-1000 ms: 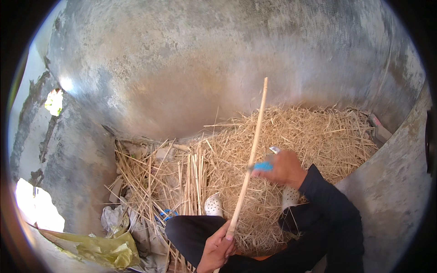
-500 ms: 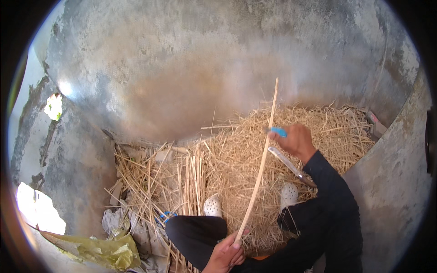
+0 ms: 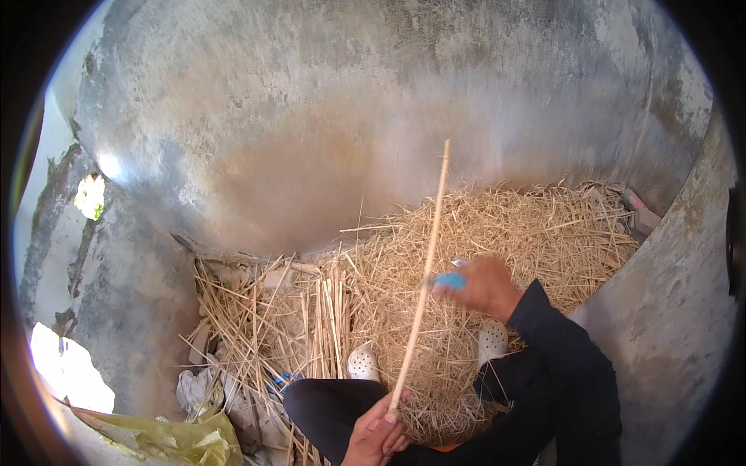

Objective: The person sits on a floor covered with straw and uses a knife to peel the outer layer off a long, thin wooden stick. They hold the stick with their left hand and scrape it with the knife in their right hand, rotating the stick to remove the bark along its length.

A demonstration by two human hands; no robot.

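My left hand (image 3: 375, 433), at the bottom of the view, is closed round the lower end of a long, pale, split strip of bamboo or cane (image 3: 420, 311). The strip slants up and slightly right toward the wall. To the right of its middle, my right hand (image 3: 488, 287) is closed on a small blue tool (image 3: 449, 281), blurred by motion. The tool's tip meets the strip or lies just beside it; its blade cannot be made out. Behind the right hand, a bit of the silver-handled tool (image 3: 458, 262) shows on the shavings.
A heap of straw-like shavings (image 3: 528, 217) covers the floor up to the concrete wall (image 3: 350, 93). Left of my white perforated shoe (image 3: 363, 363) stands a bundle of pale strips (image 3: 332, 314). Yellowish plastic sheeting (image 3: 186, 441) and grey cloth (image 3: 198, 391) lie at lower left.
My right hand has drawn the blue tool down along the strip, toward me, and slightly left. The strip has tilted more upright, its top shifting left; my left hand has shifted slightly left.
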